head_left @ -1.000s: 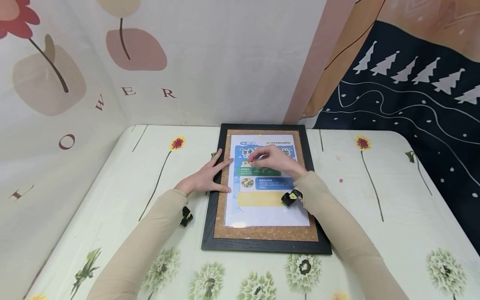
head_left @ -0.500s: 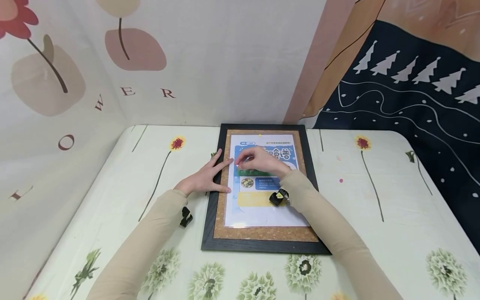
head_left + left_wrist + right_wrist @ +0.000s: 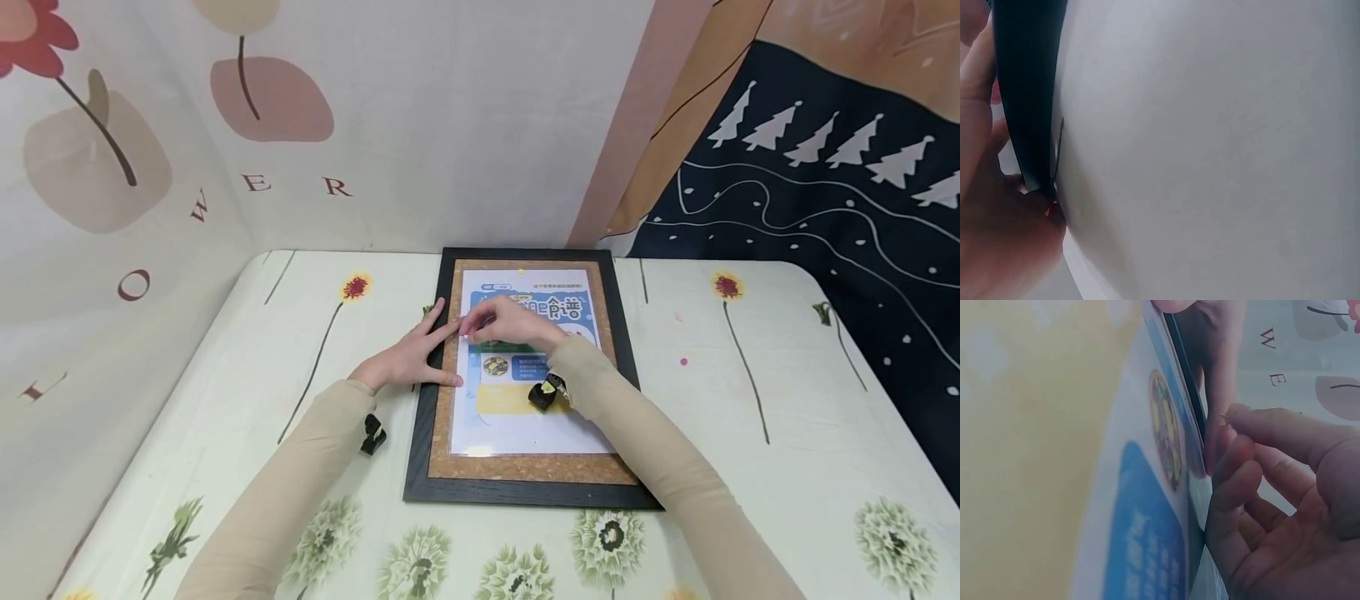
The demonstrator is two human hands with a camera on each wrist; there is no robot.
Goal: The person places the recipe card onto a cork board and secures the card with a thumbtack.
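Note:
A printed poster [image 3: 534, 433] lies on a cork board [image 3: 540, 468] with a black frame [image 3: 525, 493]. My left hand [image 3: 408, 354] rests with spread fingers across the frame's left side, its fingertips at the poster's left edge. Over the poster's upper left, my right hand [image 3: 510, 323] pinches a tiny pale pushpin [image 3: 465, 337] between thumb and fingertips, close to the left index fingertip. The right wrist view shows the pushpin [image 3: 1224, 417] mostly hidden by the fingers. A small yellow pin [image 3: 521, 271] sits at the poster's top edge.
The board lies on a table with a flowered cloth [image 3: 795, 467], its far edge near a printed white curtain [image 3: 450, 125]. A dark curtain with white trees [image 3: 810, 200] hangs at the right. Black wrist cameras [image 3: 372, 434] sit on both wrists.
My right hand has moved left across the poster with the pushpin, from its middle to its left edge beside the left index finger. The left hand stays where it was.

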